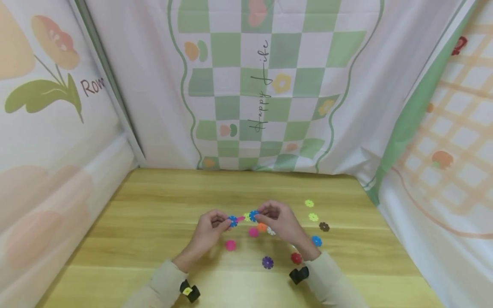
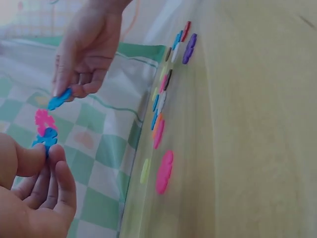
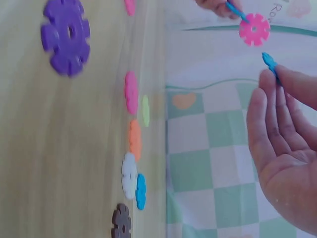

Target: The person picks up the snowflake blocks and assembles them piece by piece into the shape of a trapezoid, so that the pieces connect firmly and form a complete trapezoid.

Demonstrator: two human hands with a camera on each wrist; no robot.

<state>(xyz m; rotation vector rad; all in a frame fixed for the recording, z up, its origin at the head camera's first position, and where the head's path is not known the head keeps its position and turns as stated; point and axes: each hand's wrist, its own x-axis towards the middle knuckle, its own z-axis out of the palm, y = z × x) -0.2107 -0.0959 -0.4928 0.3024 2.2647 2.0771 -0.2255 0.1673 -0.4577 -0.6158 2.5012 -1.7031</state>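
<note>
Head view: midway between the worktop's [image 1: 173,188] side edges, I watch the left hand [image 1: 208,230] raise a blue disc [image 1: 232,221] slotted to a pink disc [image 1: 241,218]; the right hand [image 1: 281,220] pinches another blue disc [image 1: 253,215]. Each grip clamps a rim, probably keeping facing notches free.
</note>
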